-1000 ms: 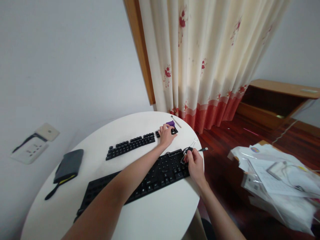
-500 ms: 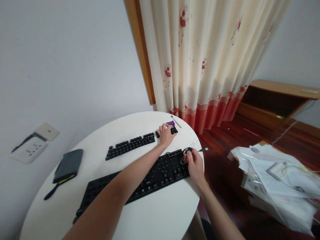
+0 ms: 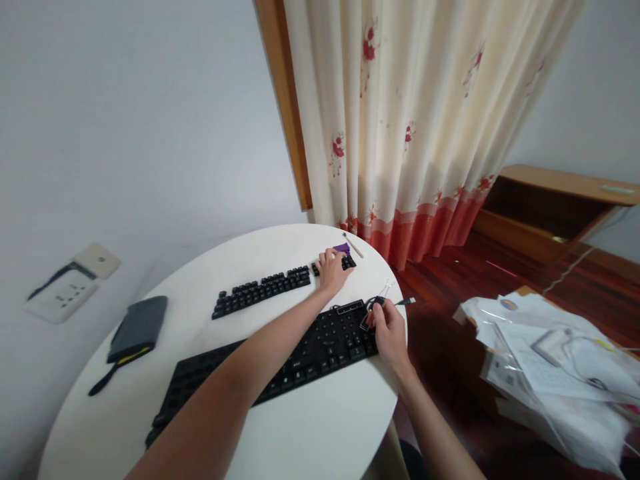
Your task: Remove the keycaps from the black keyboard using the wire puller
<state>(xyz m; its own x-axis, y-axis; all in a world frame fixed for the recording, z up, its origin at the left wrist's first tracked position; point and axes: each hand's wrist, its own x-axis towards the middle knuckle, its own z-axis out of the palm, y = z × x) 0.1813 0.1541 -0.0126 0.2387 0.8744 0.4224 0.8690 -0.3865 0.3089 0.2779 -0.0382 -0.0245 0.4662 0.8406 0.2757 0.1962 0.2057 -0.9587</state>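
1. While the right hand (image 3: 389, 331) grips a wire keycap puller (image 3: 374, 308) over the far right corner of the black keyboard (image 3: 280, 360), the tool's loops hang just above the keys. Risk, as a judgement: a skewed pull could lever a cap sideways and strain its stem.
2. Left hand (image 3: 331, 268) rests palm-down, fingers loosely curled, on the right end of a row of loose black keycaps (image 3: 263, 288). Whether it pinches one cap cannot be told. A sweep of that forearm could scatter the row across the desk (image 3: 310, 433).
3. Just beyond the left hand lie a small purple item (image 3: 343, 247) and a thin stick (image 3: 353, 245), both near the rim of the desk. A nudge from the fingers could roll the stick over the edge.
4. Close beyond the right hand, a cable plug (image 3: 406, 301) overhangs the rim. Catching the cable with the wrist could drag the keyboard or tip the puller off onto the floor.
5. Well to the left of both hands sits a dark pouch (image 3: 139, 328) with a strap; it is apart from the work and poses little hazard.
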